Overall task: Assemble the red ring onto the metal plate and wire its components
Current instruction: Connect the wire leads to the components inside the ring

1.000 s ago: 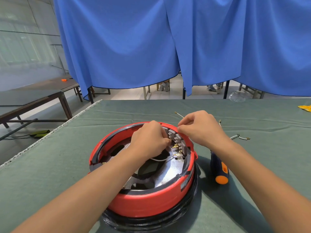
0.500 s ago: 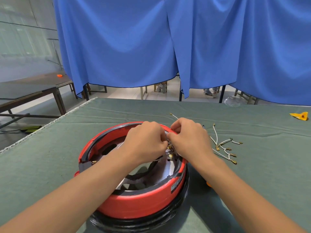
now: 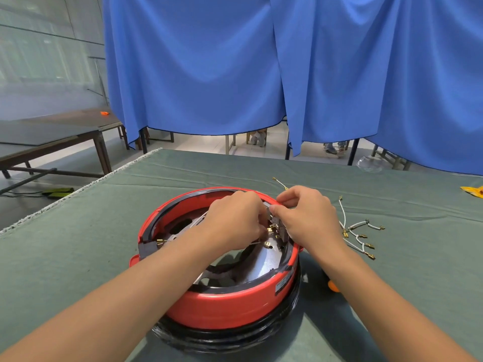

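Red ring (image 3: 230,307): seated over the metal plate (image 3: 264,265), the pair resting on a black coiled base on the green tabletop (image 3: 104,231), straight ahead of the person.
Terminal block (image 3: 277,226): inside the ring's far-right wall; brass spade connectors show just below it.
Left hand (image 3: 235,220): fingers curled, grip pinching a thin white lead (image 3: 257,242) with a brass end, close against the block.
Right hand (image 3: 308,218): reaches over the rim, thumb and forefinger pinched at the block's top; exactly what they clamp is hidden, likely a connector or tab.
Spare leads (image 3: 358,236): loose bundle of white wires with brass ends, on the cloth just right of the ring; one more single lead (image 3: 280,183) lies beyond the hands.
Screwdriver (image 3: 333,286): only an orange tip shows, beside the right forearm.
Step in hand: judged to be pushing a spade connector onto a tab.
Doing it well: steady the block with the right hand, line the connector square to the tab, push straight, no rocking; grip the brass, not the wire.
Risk: bent tab, or a half-seated connector that looks home.
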